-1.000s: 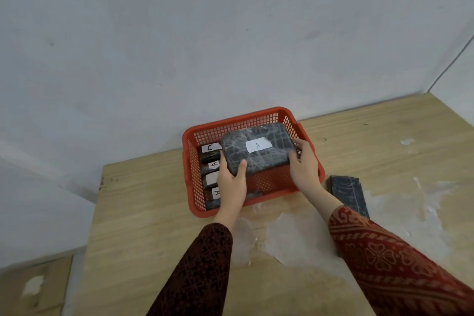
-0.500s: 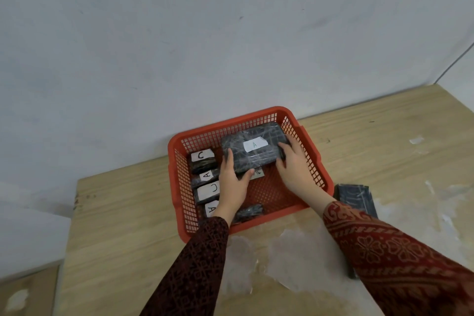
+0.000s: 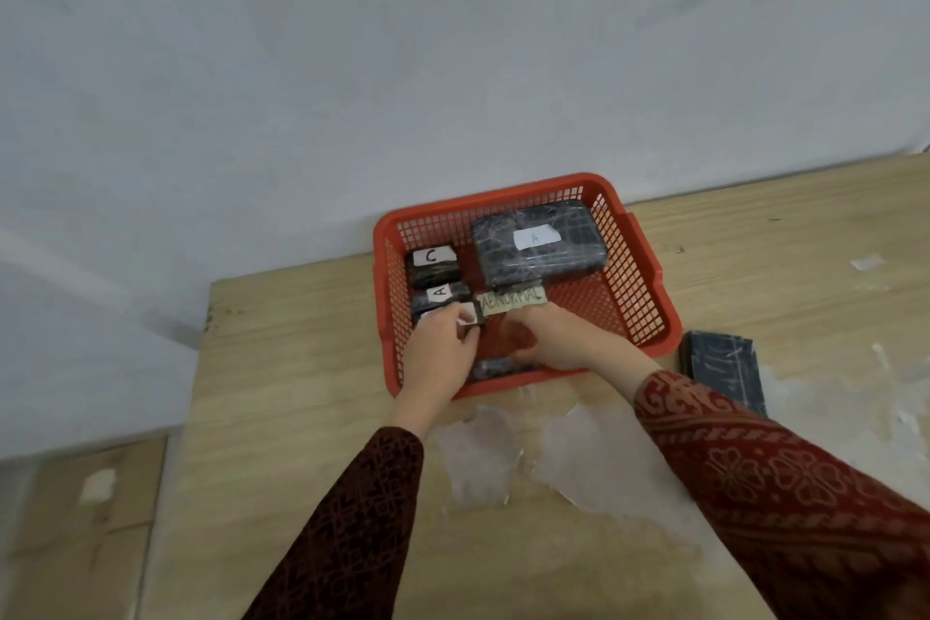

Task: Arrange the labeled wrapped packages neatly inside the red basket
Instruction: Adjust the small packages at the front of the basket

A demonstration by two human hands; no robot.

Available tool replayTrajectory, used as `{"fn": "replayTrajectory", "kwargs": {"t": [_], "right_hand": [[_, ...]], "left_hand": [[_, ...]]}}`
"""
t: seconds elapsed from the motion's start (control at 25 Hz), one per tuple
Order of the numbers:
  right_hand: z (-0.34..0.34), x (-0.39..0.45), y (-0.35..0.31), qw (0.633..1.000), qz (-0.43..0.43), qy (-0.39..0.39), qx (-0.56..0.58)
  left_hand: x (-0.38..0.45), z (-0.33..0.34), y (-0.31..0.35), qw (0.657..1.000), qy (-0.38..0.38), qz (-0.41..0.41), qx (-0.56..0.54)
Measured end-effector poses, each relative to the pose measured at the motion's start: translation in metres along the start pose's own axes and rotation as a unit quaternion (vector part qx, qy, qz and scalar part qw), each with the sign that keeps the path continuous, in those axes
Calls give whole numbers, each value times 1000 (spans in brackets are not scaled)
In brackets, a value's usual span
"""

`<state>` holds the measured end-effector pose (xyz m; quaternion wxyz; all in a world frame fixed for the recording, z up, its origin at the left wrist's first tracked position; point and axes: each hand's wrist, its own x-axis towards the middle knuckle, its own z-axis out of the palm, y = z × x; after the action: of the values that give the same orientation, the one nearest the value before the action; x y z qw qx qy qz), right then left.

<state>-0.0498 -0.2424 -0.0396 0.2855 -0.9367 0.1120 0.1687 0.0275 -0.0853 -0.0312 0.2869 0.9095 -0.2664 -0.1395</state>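
The red basket (image 3: 478,200) stands on the wooden table against the wall. A large dark wrapped package labeled A (image 3: 538,242) lies flat in its back right part. Along the left side sit small wrapped packages labeled C (image 3: 433,262) and A (image 3: 440,293). My left hand (image 3: 440,350) grips another small package with a white label (image 3: 470,317) just below them. My right hand (image 3: 558,342) is down inside the basket beside it, under a tan label reading ABNORMAL (image 3: 513,302); its fingers are hidden. One more small dark package (image 3: 495,368) lies at the front wall.
A flat dark wrapped package (image 3: 724,370) lies on the table (image 3: 302,368) just right of the basket. White scuffed patches (image 3: 578,458) mark the wood in front. The table's left edge drops off to the floor.
Both hands lowered the large package A into the back right of the basket and let go. They then moved to the small packages at the front left.
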Motion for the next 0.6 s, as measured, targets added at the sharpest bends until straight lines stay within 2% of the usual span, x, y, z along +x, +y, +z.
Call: {"fn": "replayTrajectory", "kwargs": {"t": [0.12, 0.28, 0.32, 0.4, 0.48, 0.6], "right_hand": [[5, 13, -2, 996, 23, -79, -33], [3, 23, -3, 990, 2, -127, -63], [1, 23, -1, 989, -5, -141, -49], [-9, 20, 7, 984, -3, -172, 46], [-17, 15, 12, 976, 14, -171, 133], [-16, 11, 19, 974, 28, -152, 163]], "left_hand": [[-10, -9, -16, 987, -91, -33, 127], [-7, -12, -16, 974, -153, -44, 161], [-5, -13, -16, 972, -164, -41, 164], [-3, -16, -16, 969, -184, -34, 162], [0, -18, -17, 967, -203, -25, 151], [4, -18, -19, 967, -219, -11, 131]]}}
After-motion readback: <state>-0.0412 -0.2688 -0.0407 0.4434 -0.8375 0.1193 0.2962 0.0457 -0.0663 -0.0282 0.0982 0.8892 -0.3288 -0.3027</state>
